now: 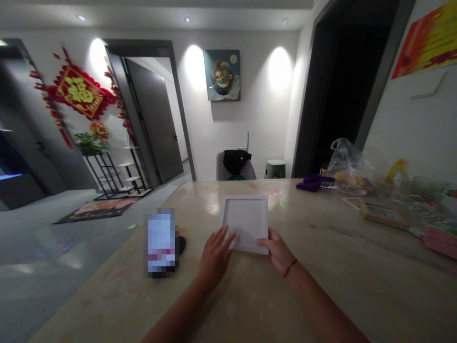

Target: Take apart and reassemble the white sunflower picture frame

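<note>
A white, nearly square frame (246,219) with a raised rim is in front of me above the table, tilted slightly. My right hand (280,250) grips its lower right corner, the thumb on the front rim and the fingers behind the right edge. At the lower left corner is my left hand (217,252), its fingers stretched out and slightly spread. Those fingertips overlap the frame's left edge and surface; whether they press on it I cannot tell. A red cord circles my right wrist.
A phone (161,243) with a blurred screen stands on a dark holder at the left of the marble-look table (250,305). Along the right lie a purple cloth (314,182), a clear plastic bag (350,164), a wooden frame (383,214) and a pink box (441,242). A chair (221,166) stands beyond.
</note>
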Available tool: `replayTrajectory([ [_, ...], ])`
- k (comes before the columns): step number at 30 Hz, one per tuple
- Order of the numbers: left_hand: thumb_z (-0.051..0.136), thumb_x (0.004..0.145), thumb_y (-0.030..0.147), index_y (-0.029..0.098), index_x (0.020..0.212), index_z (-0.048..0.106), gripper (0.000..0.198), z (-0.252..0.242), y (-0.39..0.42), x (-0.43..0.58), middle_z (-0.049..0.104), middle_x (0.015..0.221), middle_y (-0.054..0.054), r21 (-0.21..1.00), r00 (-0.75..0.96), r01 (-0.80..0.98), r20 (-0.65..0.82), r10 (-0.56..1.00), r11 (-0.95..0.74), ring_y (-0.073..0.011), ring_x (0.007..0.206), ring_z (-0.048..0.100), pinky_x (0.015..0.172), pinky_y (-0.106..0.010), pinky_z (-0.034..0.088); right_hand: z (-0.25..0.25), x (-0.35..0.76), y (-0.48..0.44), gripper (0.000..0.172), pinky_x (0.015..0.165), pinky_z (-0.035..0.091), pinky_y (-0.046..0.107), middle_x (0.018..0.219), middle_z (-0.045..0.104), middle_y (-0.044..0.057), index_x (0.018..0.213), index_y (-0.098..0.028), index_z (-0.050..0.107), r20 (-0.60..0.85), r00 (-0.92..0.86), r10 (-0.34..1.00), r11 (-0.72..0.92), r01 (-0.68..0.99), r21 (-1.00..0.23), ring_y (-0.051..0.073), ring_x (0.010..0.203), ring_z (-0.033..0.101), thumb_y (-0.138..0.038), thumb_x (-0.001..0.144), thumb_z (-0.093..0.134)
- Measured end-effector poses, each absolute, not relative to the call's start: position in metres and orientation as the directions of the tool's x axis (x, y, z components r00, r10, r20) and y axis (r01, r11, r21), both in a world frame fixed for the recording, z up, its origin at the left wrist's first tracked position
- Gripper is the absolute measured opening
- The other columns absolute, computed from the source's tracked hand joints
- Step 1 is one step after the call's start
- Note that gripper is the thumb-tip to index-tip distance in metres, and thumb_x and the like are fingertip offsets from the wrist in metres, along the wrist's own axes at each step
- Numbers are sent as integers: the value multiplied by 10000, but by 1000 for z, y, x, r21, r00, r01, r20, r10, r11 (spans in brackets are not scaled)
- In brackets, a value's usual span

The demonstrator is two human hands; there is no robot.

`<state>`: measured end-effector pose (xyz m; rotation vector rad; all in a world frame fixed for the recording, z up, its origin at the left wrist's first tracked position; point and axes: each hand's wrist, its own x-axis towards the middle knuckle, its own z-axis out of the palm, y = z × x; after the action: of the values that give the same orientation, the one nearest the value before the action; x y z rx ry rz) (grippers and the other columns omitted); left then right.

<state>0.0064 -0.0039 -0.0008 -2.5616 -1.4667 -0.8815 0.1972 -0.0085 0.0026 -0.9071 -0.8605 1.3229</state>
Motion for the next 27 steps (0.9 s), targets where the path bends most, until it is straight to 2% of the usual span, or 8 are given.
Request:
replayTrajectory([
  [2,443,793,133,274,1211,478,443,-4,-5,10,410,1344,-56,142,489,783,462,740,-606,-226,1234,362,1006,-415,317,5,192,-11,377,637,487,336,794,693,27,850,-180,564,9,13,1000,14,-437,-899,236,768,627,-209,484,651],
  [5,376,801,72,271,1251,431,495,-6,-4,11,391,1357,-51,87,548,772,412,728,-630,-211,1238,359,970,-379,372,9,187,-15,404,677,488,352,812,691,28,860,-187,556,16,-32,999,-2,-501,-865,234,792,625,-212,478,686],
  [11,377,807,98,275,1231,459,467,-3,-4,6,456,1310,-38,120,553,746,436,710,-655,-201,1200,415,960,-362,389,17,187,-21,416,737,479,360,893,679,45,922,-185,571,79,-114,990,7,-529,-849,222,825,621,-288,544,709],
  [15,404,790,124,247,1161,522,408,0,-5,3,599,1150,-52,238,427,762,514,743,-602,-186,1005,580,850,-320,469,22,190,-23,340,724,476,324,930,665,29,927,-201,592,83,-186,979,-33,-547,-837,189,834,616,-398,654,640],
  [17,417,764,116,230,1111,550,388,1,-6,2,649,1052,-48,303,359,757,549,755,-580,-181,907,621,784,-298,492,20,192,-21,336,708,475,311,918,664,36,906,-193,610,61,-182,981,-53,-560,-827,177,804,618,-422,662,631],
  [21,455,756,181,197,983,587,263,8,-8,2,681,907,-49,472,157,726,595,788,-501,-176,809,635,717,-266,486,6,198,-10,328,642,476,288,789,665,48,775,-161,633,-64,37,997,-35,-521,-853,160,690,613,-425,585,679],
  [24,495,749,291,183,801,570,141,13,-9,4,664,717,-27,672,-44,638,520,853,-376,-162,649,623,588,-242,473,-4,201,-3,289,591,472,257,731,646,36,703,-159,615,-123,222,967,-15,-434,-901,141,642,595,-389,549,698],
  [27,557,697,359,179,748,523,190,11,-6,7,650,700,-25,860,-152,411,393,907,-303,-172,643,621,551,-245,467,-8,199,-1,292,612,485,246,758,635,28,763,-167,588,-172,272,947,-57,-383,-922,147,696,602,-339,554,698],
])
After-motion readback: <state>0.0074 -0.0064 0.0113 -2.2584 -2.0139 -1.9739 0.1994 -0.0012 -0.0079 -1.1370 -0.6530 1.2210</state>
